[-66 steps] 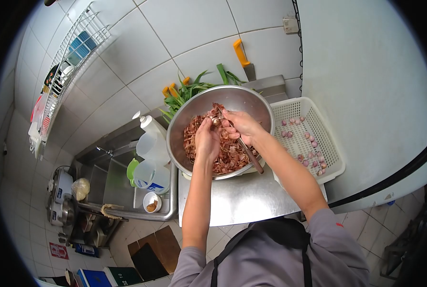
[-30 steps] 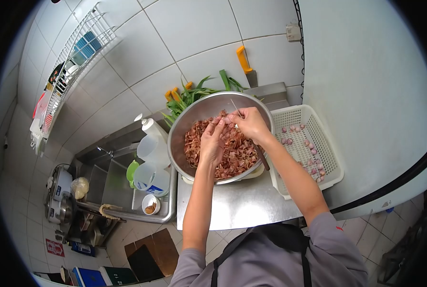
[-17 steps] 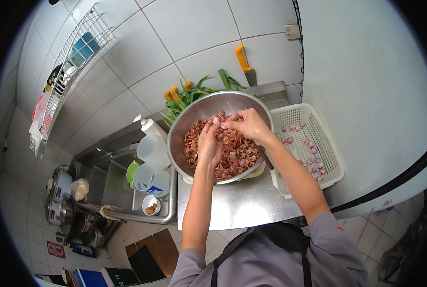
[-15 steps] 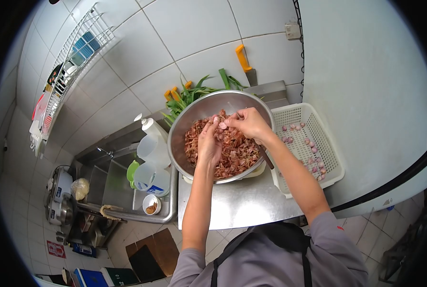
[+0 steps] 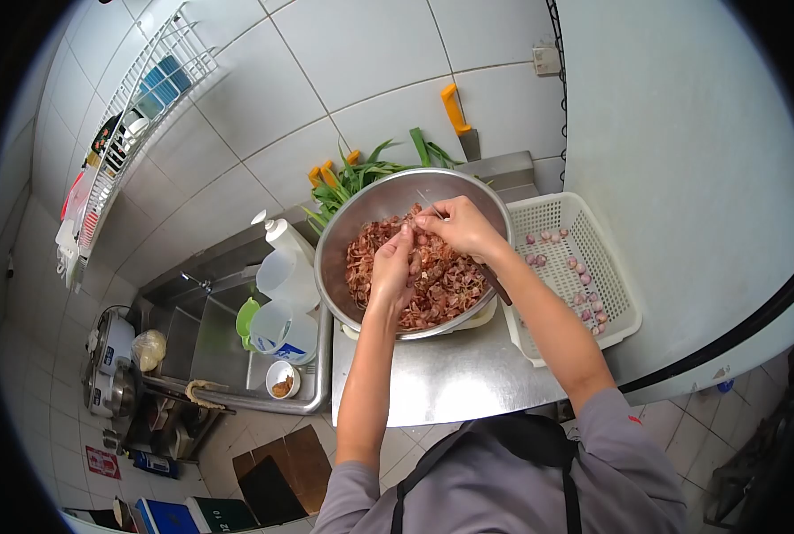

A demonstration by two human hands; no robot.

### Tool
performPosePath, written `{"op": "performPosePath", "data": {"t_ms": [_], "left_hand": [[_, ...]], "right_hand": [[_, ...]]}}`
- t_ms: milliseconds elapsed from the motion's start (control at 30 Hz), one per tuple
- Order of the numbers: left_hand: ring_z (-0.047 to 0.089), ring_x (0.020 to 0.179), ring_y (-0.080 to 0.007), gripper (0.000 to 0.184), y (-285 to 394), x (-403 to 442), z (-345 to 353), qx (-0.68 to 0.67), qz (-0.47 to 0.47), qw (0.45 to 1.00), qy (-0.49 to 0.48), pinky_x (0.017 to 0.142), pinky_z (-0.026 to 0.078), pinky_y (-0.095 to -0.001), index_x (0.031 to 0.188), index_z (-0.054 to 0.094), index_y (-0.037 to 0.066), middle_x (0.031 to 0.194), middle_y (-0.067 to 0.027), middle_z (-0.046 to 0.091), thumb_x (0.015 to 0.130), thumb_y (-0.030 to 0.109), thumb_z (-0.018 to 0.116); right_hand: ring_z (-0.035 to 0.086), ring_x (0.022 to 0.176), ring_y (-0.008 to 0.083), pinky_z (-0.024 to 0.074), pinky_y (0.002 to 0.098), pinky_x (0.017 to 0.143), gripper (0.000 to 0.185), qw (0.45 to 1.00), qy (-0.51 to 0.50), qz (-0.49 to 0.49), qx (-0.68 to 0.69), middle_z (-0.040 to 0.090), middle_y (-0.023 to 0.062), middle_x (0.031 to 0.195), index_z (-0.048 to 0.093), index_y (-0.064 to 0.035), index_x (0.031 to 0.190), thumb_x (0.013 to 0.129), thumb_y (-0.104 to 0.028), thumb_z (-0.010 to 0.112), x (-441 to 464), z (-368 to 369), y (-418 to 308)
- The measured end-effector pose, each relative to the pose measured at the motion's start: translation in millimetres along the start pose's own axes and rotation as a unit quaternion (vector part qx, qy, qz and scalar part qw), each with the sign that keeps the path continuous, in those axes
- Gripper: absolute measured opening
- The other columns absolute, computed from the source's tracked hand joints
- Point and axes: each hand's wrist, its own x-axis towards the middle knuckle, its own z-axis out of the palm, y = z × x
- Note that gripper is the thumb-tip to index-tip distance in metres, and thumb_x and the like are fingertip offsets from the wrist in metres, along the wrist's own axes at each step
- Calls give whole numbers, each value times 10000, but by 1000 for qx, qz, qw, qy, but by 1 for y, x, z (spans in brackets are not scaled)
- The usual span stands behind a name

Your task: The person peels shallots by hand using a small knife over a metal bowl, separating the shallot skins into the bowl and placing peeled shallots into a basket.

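Over a large steel bowl [image 5: 339, 298] full of reddish-brown papery shallot skins [image 5: 441, 298], my two hands meet fingertip to fingertip. My left hand [image 5: 393, 265] is closed around a small shallot, now mostly hidden by the fingers. From the right, my right hand [image 5: 459, 227] pinches at the same shallot with thumb and fingertips; any skin in that pinch is too small to make out. A dark brown handle [image 5: 496, 287] rests at the bowl's right rim under my right wrist; its other end is hidden.
A white perforated basket [image 5: 624, 294] with several shallots [image 5: 585, 279] stands right of the bowl on the steel counter [image 5: 441, 392]. Behind are green leaves [image 5: 352, 182] and an orange-handled knife [image 5: 455, 111]. Left are plastic tubs [image 5: 283, 329], a pump bottle [image 5: 286, 236] and a sink [image 5: 214, 329].
My left fingers have closed further over the pale shallot that showed between the hands before. My right fingertips have shifted slightly up. The bowl and basket stay in place.
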Motion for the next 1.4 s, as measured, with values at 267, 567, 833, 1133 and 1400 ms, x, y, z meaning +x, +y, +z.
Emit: {"op": "performPosePath", "data": {"t_ms": [267,567,833,1133,1400], "left_hand": [[319,452,14,272,1,-2,17,96,155,981,60,372,219,-160,1050,557,-2,725,35,564,868,199,543],[318,429,9,233,8,0,14,146,143,975,90,374,218,-164,1006,580,-1,620,55,522,850,171,571],[327,399,-17,195,8,1,8,24,51,995,81,358,228,-177,900,590,13,672,-10,581,829,195,590],[340,382,-23,218,11,-2,3,-61,13,996,64,340,199,-176,909,590,32,605,25,526,821,231,590],[328,385,-14,222,11,2,-11,0,-8,1000,20,339,200,-167,937,605,28,723,-2,589,813,212,596]], "right_hand": [[557,575,115,440,269,564,172,999,39,-11,-25,610,66,610,633,27,769,802,-128,568,2,-2,2],[578,556,151,443,292,551,136,996,68,-59,-20,609,101,606,626,20,752,754,-115,610,4,-5,9],[530,497,121,406,283,487,157,985,100,-85,-116,570,111,566,617,20,800,753,-129,622,-10,0,-10],[565,603,170,421,323,559,208,989,9,-48,-137,570,148,628,599,19,838,787,-182,586,-21,-3,-24],[589,752,302,433,371,674,190,971,-45,-129,-197,594,194,765,561,23,849,788,-156,585,-21,-1,-5]]}}
